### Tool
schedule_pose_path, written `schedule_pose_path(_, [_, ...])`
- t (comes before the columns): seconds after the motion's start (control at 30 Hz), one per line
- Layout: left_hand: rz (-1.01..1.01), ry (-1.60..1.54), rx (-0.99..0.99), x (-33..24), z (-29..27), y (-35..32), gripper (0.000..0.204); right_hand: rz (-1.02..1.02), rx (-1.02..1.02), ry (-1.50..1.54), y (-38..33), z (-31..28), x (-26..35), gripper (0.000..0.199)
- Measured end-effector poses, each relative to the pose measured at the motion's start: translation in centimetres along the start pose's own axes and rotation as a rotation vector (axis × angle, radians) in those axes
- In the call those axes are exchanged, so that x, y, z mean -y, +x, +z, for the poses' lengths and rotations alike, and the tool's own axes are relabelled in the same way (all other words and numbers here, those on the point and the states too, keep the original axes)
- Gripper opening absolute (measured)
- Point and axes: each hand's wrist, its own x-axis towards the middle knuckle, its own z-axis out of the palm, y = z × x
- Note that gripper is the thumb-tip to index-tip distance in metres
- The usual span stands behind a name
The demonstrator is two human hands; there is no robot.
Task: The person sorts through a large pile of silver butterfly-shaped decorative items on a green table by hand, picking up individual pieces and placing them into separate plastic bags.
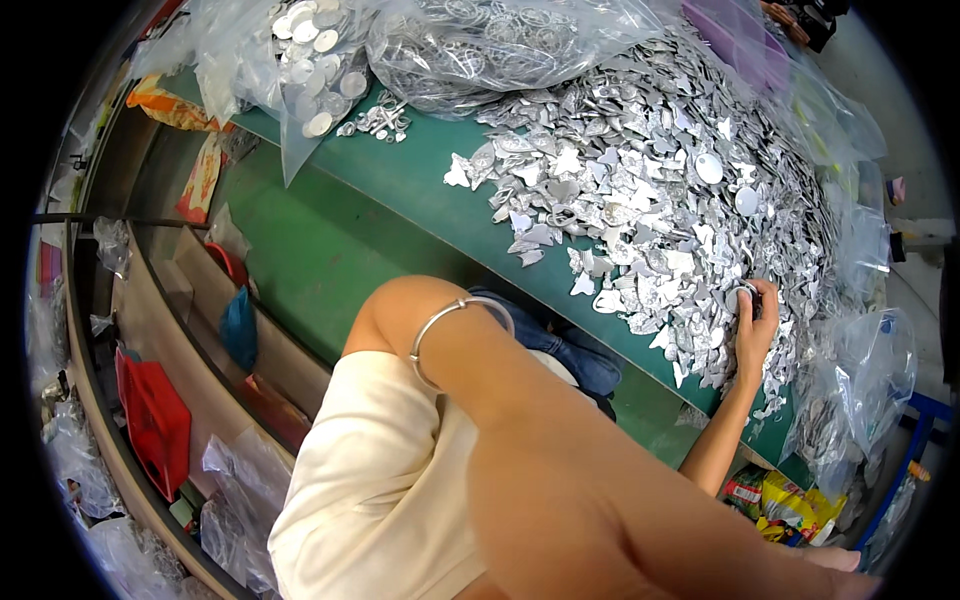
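Head view, looking down along a green-topped table (420, 190).

Item 1: heap of small silver-coloured metal cut-outs (640, 190), hearts, butterflies, stars and round discs, spread loose over the right half of the table. Judged thin, stiff and light singly, slippery against one another, with edges that may be sharp; best taken one at a time by the rim, pinched between fingertips, or scooped as a handful.

Item 2: right hand (755, 325), resting at the near edge of the heap, fingers curled around a small dark round piece; what the piece is cannot be told.

Item 3: left hand, out of sight. Only the left forearm (520, 400) crosses the foreground, with a thin silver bangle (455, 325) on it, so whether that hand is wide or closed cannot be told.

Surroundings: clear plastic bags of round discs (310, 50) and of ring-shaped parts (480, 45) at the far end; a small separate cluster of pieces (380, 120) beside them; more crumpled clear bags (850, 390) at the right edge. Left of the table, shelving with a red bag (155, 420) and a blue bag (238, 325).

Obstructions: the forearm hides the near table edge; the piled pieces overlap and interlock.
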Motion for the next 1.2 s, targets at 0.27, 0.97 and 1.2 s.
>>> schedule_pose_path(0.27, [-0.027,-0.017,-0.011,0.1,-0.3,0.5,0.025,-0.043,-0.006,-0.018,0.0,0.0,0.1,0.012])
schedule_pose_path(0.97, [-0.124,-0.096,-0.072,-1.0,-1.1,0.0,0.033,-0.029,-0.053,0.024,-0.3,0.2,-0.4,0.013])
schedule_pose_path(1.2, [-0.122,-0.132,-0.09,-1.9,-0.7,-0.9,0.035,-0.048,-0.055,-0.014,-0.1,0.2,-0.1,0.012])
